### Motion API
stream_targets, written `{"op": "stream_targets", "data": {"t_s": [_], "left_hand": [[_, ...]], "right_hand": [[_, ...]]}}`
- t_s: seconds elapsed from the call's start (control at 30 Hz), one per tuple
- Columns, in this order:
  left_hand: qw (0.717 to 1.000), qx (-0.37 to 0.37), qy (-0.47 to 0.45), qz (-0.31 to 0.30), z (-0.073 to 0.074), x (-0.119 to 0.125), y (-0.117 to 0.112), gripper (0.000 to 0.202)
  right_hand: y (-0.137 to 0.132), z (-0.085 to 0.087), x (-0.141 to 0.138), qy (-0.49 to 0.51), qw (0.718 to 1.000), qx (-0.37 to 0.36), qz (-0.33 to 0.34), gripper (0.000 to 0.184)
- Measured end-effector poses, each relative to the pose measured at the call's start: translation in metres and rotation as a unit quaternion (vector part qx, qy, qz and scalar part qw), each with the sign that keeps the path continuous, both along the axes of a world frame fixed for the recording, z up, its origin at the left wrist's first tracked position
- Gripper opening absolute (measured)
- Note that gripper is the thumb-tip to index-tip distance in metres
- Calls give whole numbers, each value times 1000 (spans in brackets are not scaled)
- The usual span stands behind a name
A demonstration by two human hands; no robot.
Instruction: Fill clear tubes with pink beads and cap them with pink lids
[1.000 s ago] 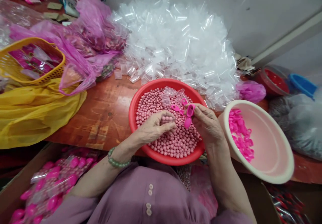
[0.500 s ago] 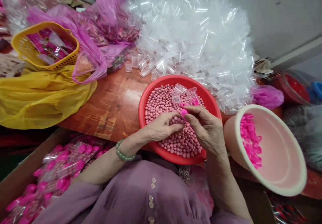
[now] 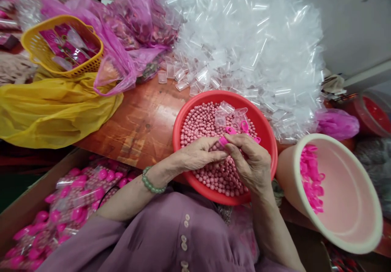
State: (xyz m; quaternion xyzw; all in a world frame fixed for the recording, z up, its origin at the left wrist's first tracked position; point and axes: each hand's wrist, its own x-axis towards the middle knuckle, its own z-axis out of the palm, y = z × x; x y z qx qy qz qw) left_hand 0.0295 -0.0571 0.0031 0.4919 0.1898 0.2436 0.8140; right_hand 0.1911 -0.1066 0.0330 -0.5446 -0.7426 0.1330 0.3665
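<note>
My left hand [image 3: 201, 153], with a green bead bracelet [image 3: 149, 182] at its wrist, is closed around a small clear plastic container that its fingers mostly hide. Pink beads seem to show through it. Thumb and fingers of my right hand [image 3: 252, 160] pinch a bright pink cap [image 3: 223, 141] against the container's end. Both hands are above a red bowl [image 3: 226, 94] full of pink beads [image 3: 198, 121]. On the beads lie a few clear containers [image 3: 220, 119] and pink caps [image 3: 244, 125], just beyond my fingers.
A big heap of clear containers [image 3: 250, 39] stands behind the bowl. On the right is a cream tub [image 3: 348, 190] with pink caps [image 3: 311, 174]. A yellow basket [image 3: 64, 70], a yellow bag [image 3: 55, 113] and a pink bag [image 3: 113, 60] are at left, above a box of filled containers [image 3: 76, 198].
The pink cap has come closer to my left fingers, and my right hand has closed in around it. The whole view has shifted slightly.
</note>
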Motion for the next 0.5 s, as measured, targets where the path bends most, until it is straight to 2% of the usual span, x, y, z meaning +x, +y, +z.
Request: {"op": "stream_targets", "data": {"t_s": [0.1,0.2,0.37,0.5], "left_hand": [[999,-29,-11,27,-1,0,0,36],[999,-34,-5,42,-2,0,-1,32],[997,-25,32,67,0,-1,-3,33],[995,-45,53,78,1,-2,-6,51]], "right_hand": [[-2,-4,-3,-64,997,31,12,32],[-3,-6,-3,-90,995,33,32,41],[1,-6,2,-93,992,16,78,43],[5,-6,4,-86,992,-3,96,43]]}}
